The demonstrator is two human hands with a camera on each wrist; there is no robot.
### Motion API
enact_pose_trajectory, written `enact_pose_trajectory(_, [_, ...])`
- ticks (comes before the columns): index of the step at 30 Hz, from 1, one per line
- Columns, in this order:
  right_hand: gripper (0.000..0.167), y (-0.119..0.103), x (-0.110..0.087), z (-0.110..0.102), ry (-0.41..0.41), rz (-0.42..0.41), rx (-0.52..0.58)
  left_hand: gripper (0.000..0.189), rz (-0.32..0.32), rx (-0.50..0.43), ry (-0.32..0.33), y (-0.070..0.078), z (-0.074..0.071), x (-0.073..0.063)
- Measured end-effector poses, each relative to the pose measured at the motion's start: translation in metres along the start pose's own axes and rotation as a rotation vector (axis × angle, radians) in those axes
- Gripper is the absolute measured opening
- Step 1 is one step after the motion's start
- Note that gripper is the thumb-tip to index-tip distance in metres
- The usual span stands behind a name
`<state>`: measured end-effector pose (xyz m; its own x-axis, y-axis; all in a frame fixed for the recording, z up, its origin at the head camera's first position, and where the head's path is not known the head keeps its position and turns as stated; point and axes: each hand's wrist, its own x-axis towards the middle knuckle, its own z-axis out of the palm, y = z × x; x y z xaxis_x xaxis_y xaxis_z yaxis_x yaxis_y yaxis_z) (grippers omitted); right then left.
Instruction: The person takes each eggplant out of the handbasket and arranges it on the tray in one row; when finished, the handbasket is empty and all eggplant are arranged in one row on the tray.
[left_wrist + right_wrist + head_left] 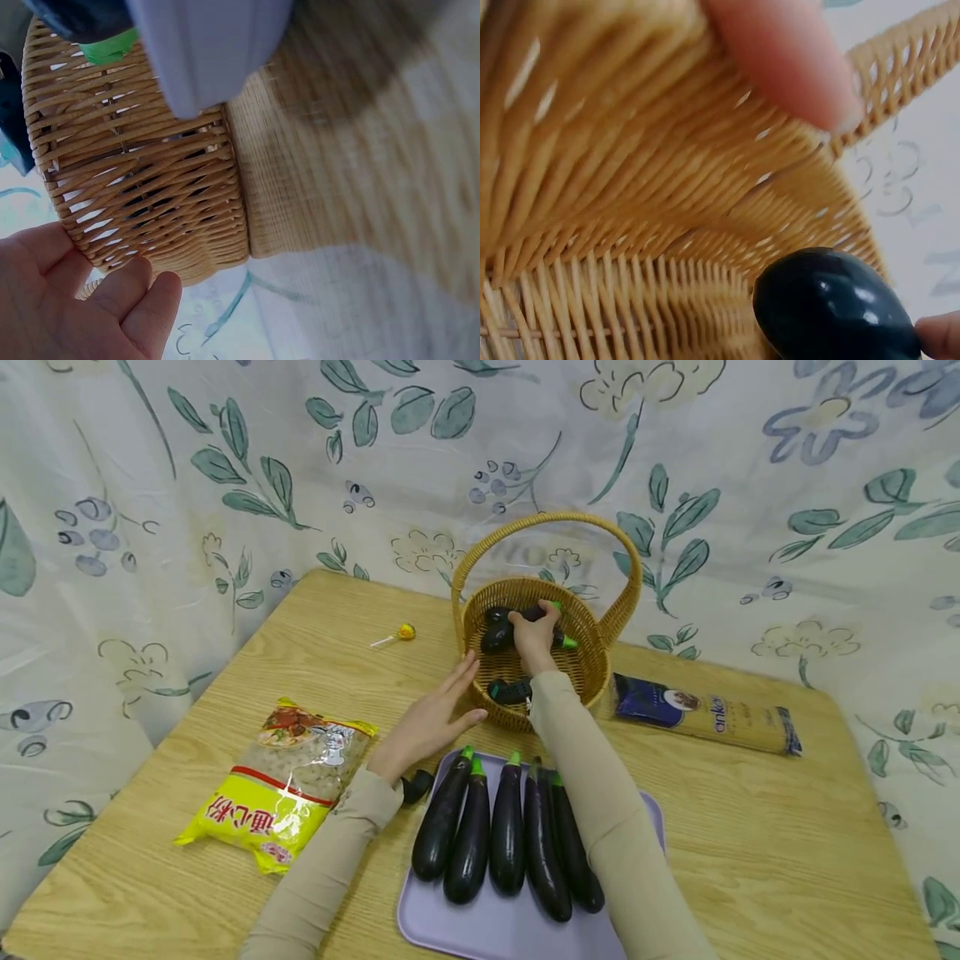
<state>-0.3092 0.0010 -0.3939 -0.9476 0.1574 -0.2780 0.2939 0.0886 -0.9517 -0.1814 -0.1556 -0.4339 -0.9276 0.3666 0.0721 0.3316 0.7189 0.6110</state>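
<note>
My right hand (536, 635) is inside the wicker basket (603, 672), its thumb and fingers about a dark eggplant (532, 612). Another eggplant (497, 639) lies beside it in the basket, and green stem ends show near the hand. The right wrist view has a glossy rounded eggplant end (832, 304) against the woven wall, with a fingertip on it. My left hand (431, 722) has its fingers extended, and their tips touch the basket's near left side; the left wrist view shows these fingers (139, 300) by the rim.
Several eggplants (507, 827) lie side by side on a lilac tray (427, 914) in front of the basket. A yellow bag of pasta (281, 785) lies left, a lollipop (405, 632) behind it. A long spaghetti pack (705, 714) lies right. A floral curtain hangs behind the table.
</note>
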Motion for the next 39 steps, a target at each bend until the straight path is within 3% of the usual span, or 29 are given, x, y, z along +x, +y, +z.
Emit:
enact_pose_trajectory(4, [0.059,-0.006,-0.005,-0.006,-0.033,-0.037,0.032,0.082,-0.001,0.0,-0.002,0.002,-0.001,0.001])
enact_pose_trajectory(9, [0.06,-0.014,-0.012,-0.015,-0.079,-0.021,0.102,0.079,-0.009,-0.01,-0.005,0.002,-0.001,-0.001])
enact_pose_trajectory(14, [0.061,-0.02,-0.023,-0.03,-0.119,-0.012,0.142,0.077,-0.023,-0.003,-0.012,0.002,0.0,-0.002])
enact_pose_trajectory(25, [0.059,-0.021,-0.043,-0.073,-0.203,-0.074,0.212,0.078,-0.004,-0.02,0.001,0.006,0.0,-0.001])
enact_pose_trajectory(29, [0.056,-0.015,-0.048,-0.088,-0.231,-0.086,0.22,0.078,0.0,-0.028,0.003,0.007,0.002,-0.002])
enact_pose_trajectory(39, [0.057,0.006,-0.068,-0.131,-0.264,-0.14,0.116,0.077,-0.014,-0.007,-0.004,0.005,0.001,0.001])
